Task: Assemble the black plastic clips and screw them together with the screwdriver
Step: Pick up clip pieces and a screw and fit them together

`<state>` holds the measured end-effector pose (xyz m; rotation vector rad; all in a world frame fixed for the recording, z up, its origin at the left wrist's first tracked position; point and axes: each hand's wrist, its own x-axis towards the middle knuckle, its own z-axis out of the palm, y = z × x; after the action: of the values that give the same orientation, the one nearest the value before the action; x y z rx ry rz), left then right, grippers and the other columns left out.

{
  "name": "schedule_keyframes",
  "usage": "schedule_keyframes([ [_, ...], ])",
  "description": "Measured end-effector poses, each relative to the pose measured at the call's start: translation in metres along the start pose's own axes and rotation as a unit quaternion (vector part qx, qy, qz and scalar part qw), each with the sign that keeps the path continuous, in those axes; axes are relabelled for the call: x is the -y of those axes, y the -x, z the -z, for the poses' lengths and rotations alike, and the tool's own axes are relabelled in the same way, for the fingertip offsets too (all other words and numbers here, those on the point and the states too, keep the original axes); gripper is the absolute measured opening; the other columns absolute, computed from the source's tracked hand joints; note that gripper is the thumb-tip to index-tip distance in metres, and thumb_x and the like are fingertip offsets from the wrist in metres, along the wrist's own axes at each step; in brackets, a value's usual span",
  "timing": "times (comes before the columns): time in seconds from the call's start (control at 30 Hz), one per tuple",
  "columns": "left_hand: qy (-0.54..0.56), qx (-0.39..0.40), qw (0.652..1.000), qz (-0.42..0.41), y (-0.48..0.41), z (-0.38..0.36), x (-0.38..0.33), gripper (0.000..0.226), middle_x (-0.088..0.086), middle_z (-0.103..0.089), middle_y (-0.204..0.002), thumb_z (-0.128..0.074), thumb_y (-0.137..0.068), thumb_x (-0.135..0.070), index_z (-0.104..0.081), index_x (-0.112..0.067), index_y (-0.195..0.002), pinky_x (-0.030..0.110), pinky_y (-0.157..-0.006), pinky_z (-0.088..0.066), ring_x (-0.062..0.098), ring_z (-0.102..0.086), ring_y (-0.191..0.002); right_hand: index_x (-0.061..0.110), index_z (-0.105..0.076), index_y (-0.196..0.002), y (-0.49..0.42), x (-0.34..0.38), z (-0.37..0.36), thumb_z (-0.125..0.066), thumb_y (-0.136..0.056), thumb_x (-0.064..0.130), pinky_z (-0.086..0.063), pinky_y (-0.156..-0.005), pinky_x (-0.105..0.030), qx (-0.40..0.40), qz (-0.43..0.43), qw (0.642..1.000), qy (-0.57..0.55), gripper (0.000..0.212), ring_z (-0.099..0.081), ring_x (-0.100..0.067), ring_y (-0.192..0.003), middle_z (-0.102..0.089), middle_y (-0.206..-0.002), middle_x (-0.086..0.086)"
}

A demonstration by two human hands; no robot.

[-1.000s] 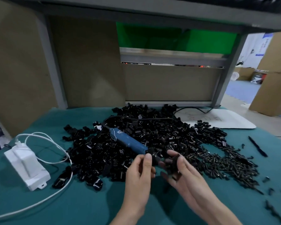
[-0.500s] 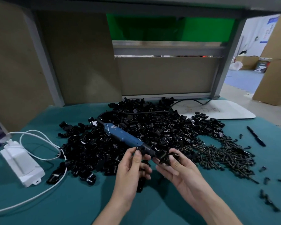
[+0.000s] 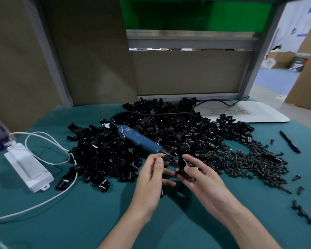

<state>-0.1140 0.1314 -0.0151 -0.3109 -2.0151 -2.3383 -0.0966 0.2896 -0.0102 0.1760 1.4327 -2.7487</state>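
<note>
A large heap of black plastic clips (image 3: 169, 137) covers the middle of the green table. On top of it lies a blue electric screwdriver (image 3: 142, 141), tip pointing toward me. My left hand (image 3: 153, 178) pinches a small black clip piece (image 3: 166, 157) between thumb and fingers, just below the screwdriver tip. My right hand (image 3: 199, 178) holds another black clip (image 3: 181, 165) between thumb and forefinger. The two pieces are close together but apart. A spread of small black screws (image 3: 255, 162) lies to the right.
A white power box (image 3: 28, 168) with a white cable sits at the left. A black pen (image 3: 289, 143) and loose clips lie at the right. A white board (image 3: 241, 112) lies at the back right, and grey shelf panels rise behind.
Both hands have stayed near the screwdriver tip. The right hand's clip has turned upright and the left hand now pinches a separate small piece; the view shifted slightly.
</note>
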Motion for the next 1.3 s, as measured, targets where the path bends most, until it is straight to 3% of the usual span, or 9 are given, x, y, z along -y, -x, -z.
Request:
schedule_keyframes([
  [0.17, 0.037, 0.001, 0.999, 0.021, -0.002, 0.003, -0.002, 0.027, -0.007, -0.072, -0.089, -0.05, -0.105, -0.019, -0.073, -0.031, -0.1, 0.044, -0.075, -0.062, 0.022, -0.073, -0.09, 0.013, -0.081, -0.109, 0.0, 0.004, 0.0, -0.07, -0.083, 0.016, -0.059, -0.078, -0.024, -0.013, 0.024, 0.999, 0.034, 0.028, -0.072, -0.02, -0.096, -0.074, -0.108, -0.013],
  [0.27, 0.028, 0.001, 1.0, 0.011, -0.002, 0.002, 0.0, 0.027, -0.001, -0.072, -0.094, -0.05, -0.105, -0.019, -0.074, -0.03, -0.098, 0.037, -0.069, -0.061, 0.021, -0.071, -0.088, 0.021, -0.081, -0.109, 0.003, 0.003, -0.002, -0.072, -0.081, 0.023, -0.059, -0.081, -0.024, 0.002, 0.048, 0.997, 0.068, 0.03, -0.073, -0.018, -0.1, -0.077, -0.113, -0.011],
  [0.4, -0.104, 0.016, 0.994, -0.04, 0.002, -0.002, 0.007, 0.027, -0.004, -0.069, -0.088, -0.043, -0.107, -0.031, -0.067, -0.035, -0.098, 0.032, -0.068, -0.059, 0.015, -0.067, -0.081, 0.03, -0.079, -0.113, 0.002, 0.001, -0.002, -0.072, -0.08, 0.024, -0.058, -0.086, -0.025, -0.001, 0.078, 0.991, 0.112, 0.034, -0.073, -0.018, -0.102, -0.077, -0.108, -0.006],
  [0.53, -0.205, 0.042, 0.974, -0.088, 0.004, -0.002, 0.009, 0.023, -0.011, -0.068, -0.103, -0.041, -0.099, -0.048, -0.062, -0.043, -0.106, 0.033, -0.085, -0.054, 0.011, -0.066, -0.099, 0.044, -0.072, -0.121, 0.003, -0.005, 0.002, -0.069, -0.095, 0.022, -0.056, -0.092, -0.025, 0.019, 0.098, 0.97, 0.22, 0.034, -0.071, -0.015, -0.112, -0.074, -0.115, 0.007],
  [0.63, -0.156, 0.045, 0.982, -0.092, 0.005, -0.003, 0.007, 0.02, -0.01, -0.069, -0.109, -0.049, -0.098, -0.044, -0.062, -0.043, -0.113, 0.036, -0.089, -0.056, 0.014, -0.068, -0.103, 0.049, -0.069, -0.121, 0.004, -0.009, 0.003, -0.068, -0.096, 0.03, -0.053, -0.096, -0.02, 0.03, 0.126, 0.953, 0.275, 0.031, -0.068, -0.008, -0.116, -0.071, -0.12, 0.017],
  [0.83, -0.035, 0.014, 0.998, -0.054, 0.006, -0.004, 0.004, 0.033, -0.011, -0.069, -0.109, -0.072, -0.085, -0.042, -0.053, -0.044, -0.112, 0.038, -0.085, -0.06, 0.016, -0.072, -0.097, 0.044, -0.071, -0.121, 0.003, -0.003, 0.005, -0.068, -0.097, 0.029, -0.047, -0.097, -0.011, 0.019, 0.187, 0.939, 0.287, 0.028, -0.063, -0.003, -0.121, -0.071, -0.126, 0.014],
  [1.03, -0.06, 0.065, 0.995, -0.05, 0.008, -0.004, -0.001, 0.027, -0.014, -0.071, -0.115, -0.069, -0.095, -0.028, -0.064, -0.044, -0.117, 0.016, -0.088, -0.052, 0.005, -0.068, -0.107, 0.049, -0.071, -0.118, 0.005, -0.001, 0.004, -0.069, -0.088, 0.039, -0.047, -0.095, -0.01, 0.026, 0.197, 0.931, 0.306, 0.032, -0.062, 0.0, -0.122, -0.072, -0.121, 0.018],
  [1.3, -0.073, 0.071, 0.994, -0.045, 0.008, -0.004, -0.003, 0.029, -0.012, -0.07, -0.115, -0.07, -0.095, -0.027, -0.066, -0.048, -0.115, 0.018, -0.09, -0.052, 0.009, -0.068, -0.109, 0.048, -0.07, -0.119, 0.009, 0.0, 0.0, -0.07, -0.088, 0.035, -0.049, -0.092, -0.01, 0.037, 0.2, 0.936, 0.288, 0.034, -0.064, 0.001, -0.117, -0.072, -0.119, 0.018],
])
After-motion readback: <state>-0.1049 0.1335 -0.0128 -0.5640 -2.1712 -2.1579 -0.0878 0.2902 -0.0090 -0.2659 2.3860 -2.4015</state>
